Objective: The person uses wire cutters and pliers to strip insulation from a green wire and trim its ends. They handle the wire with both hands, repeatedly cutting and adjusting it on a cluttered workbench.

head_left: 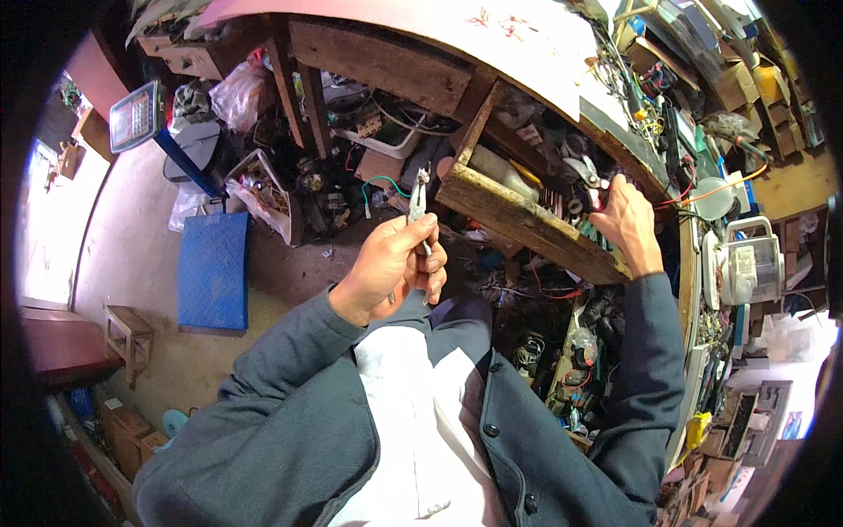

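My left hand (397,263) is closed around slim metal pliers (419,200), held upright in front of my lap. The jaws point away from me, with a small pale bit at their tip that I cannot make out. My right hand (627,220) reaches into the open wooden drawer (527,224) with its fingers bent downward. Beside its fingertips lies a silver-bladed cutting tool (583,172) among mixed tools and parts. What the right fingers grip is hidden by the hand and the clutter.
Above the drawer runs a workbench with a pale top (527,44), with cables along its right side. A blue mat (213,270), a wooden stool (130,342), a bin of scraps (263,195) and a platform scale (138,119) stand left. Loose parts fill the space below the drawer.
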Motion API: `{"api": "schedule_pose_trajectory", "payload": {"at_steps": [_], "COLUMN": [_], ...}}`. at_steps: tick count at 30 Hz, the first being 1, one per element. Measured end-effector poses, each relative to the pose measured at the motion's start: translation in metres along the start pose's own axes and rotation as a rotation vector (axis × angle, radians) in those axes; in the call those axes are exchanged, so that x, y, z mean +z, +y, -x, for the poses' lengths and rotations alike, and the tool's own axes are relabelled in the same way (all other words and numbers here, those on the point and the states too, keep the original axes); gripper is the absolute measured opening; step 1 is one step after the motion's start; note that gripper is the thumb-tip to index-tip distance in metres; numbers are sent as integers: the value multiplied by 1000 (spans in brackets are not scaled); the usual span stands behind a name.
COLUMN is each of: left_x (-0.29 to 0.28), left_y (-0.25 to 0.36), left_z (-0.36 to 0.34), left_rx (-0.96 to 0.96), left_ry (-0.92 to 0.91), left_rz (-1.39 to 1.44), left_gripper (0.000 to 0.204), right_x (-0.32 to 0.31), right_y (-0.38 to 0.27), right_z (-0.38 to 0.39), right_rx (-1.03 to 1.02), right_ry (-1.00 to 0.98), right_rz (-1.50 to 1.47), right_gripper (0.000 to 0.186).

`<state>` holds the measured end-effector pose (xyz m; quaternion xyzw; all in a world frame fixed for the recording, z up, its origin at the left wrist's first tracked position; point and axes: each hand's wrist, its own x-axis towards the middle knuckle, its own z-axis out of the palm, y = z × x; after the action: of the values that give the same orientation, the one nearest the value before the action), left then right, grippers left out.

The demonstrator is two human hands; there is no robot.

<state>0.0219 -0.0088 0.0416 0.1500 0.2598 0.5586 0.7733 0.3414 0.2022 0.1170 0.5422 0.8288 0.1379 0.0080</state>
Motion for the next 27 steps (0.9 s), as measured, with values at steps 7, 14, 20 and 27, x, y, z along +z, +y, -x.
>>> {"api": "schedule_pose_trajectory", "payload": {"at_steps": [7, 14, 20, 27], "left_x": [6, 3, -2, -6], "left_y": [-34, -38, -45, -54], "left_z": [-21, -20, -21, -23], "left_rx": [123, 172, 312, 442], "left_ry": [108, 156, 237, 249], "left_rz": [-126, -328, -556, -875], "left_gripper": [30, 31, 27, 22], "right_x": [-30, -3, -16, -21], "right_y": [-133, -177, -179, -191], "right_z": [81, 105, 107, 107], "right_rx": [123, 24, -52, 22], "right_ry": [-303, -319, -324, -354], "right_rz": [-822, -983, -1069, -1060], "right_gripper": [34, 47, 49, 40]}}
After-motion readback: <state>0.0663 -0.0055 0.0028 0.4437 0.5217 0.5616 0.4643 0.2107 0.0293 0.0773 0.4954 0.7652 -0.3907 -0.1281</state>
